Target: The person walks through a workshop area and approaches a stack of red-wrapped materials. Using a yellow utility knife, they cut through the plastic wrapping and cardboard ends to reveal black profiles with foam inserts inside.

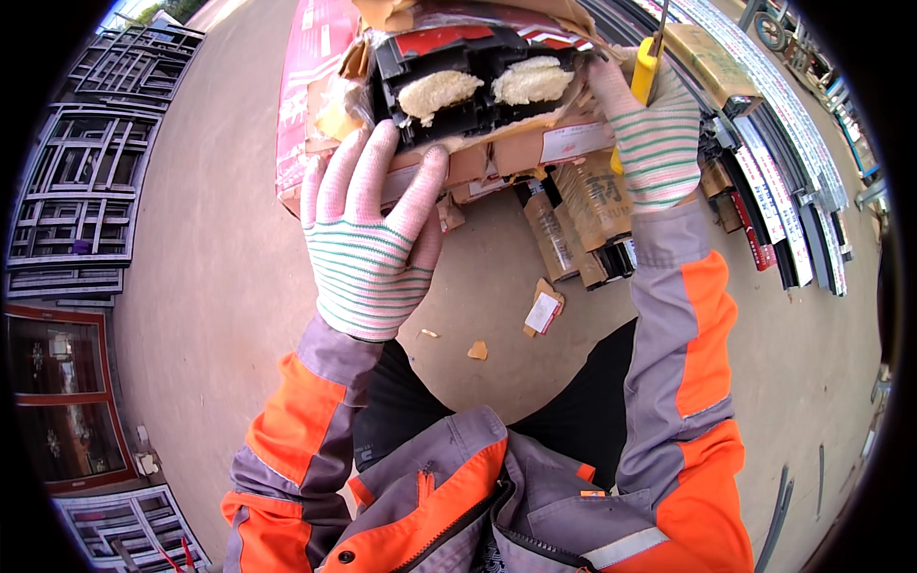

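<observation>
In front of me is a bundle of black profiles (pixel 457 59) with two pale foam-like plugs in the open ends. Torn brown cardboard (pixel 521 158) wraps it. My left hand (pixel 373 229), in a pink glove with green stripes, rests on the bundle's near edge, fingers spread and fingertips touching the cardboard and black ends. My right hand (pixel 659 134), gloved alike, is at the bundle's right corner. Its fingers close round a yellow-handled knife (pixel 647 69) with a thin blade pointing up; thumb and palm lie against the wrapping, and part of the handle is hidden.
Below the bundle, more cardboard-wrapped profiles (pixel 583 215) stick out. Long profiles (pixel 783 191) lie stacked at right. Cardboard scraps (pixel 543 310) lie on the floor (pixel 229 239). Metal window grilles (pixel 86 186) and a red-framed glass panel (pixel 62 392) stand at left.
</observation>
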### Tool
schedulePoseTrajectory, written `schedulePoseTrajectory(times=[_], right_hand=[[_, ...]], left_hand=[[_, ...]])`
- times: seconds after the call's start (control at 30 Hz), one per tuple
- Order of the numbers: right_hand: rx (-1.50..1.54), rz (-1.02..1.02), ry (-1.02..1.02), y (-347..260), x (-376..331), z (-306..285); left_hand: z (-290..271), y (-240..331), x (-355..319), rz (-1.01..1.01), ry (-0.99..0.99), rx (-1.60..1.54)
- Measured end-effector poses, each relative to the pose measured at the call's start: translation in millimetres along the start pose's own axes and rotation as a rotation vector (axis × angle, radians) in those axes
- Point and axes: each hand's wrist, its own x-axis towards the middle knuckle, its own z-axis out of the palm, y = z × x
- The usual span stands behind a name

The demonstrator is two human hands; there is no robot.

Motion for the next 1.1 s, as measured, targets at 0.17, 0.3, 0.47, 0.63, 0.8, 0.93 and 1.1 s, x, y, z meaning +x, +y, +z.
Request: schedulePoseTrajectory(times=[0.17, 0.3, 0.47, 0.63, 0.8, 0.93, 1.1], right_hand=[[-0.017, -0.038, -0.02, 1, 1, -1], [-0.026, -0.033, -0.013, 0, 1, 0], [-0.049, -0.019, -0.001, -2, -1, 0], [-0.018, -0.01, -0.005, -2, -1, 1], [0.006, -0.029, 0.01, -4, -1, 2], [0.008, -0.012, 0.001, 1, 0, 0], [0.013, -0.032, 0.0, 1, 1, 0]], left_hand=[[0, 3, -1, -0.01, -0.002, 0.036], [2, 2, -2, -0.008, 0.001, 0.034], [3, 4, -3, -0.007, -0.006, 0.043], [-1, 5, -4, -0.021, -0.033, 0.051], [2, 7, -3, -0.04, -0.018, 0.027], [2, 11, -1, -0.066, 0.004, -0.007], [5, 15, -1, -0.115, 0.03, -0.022]])
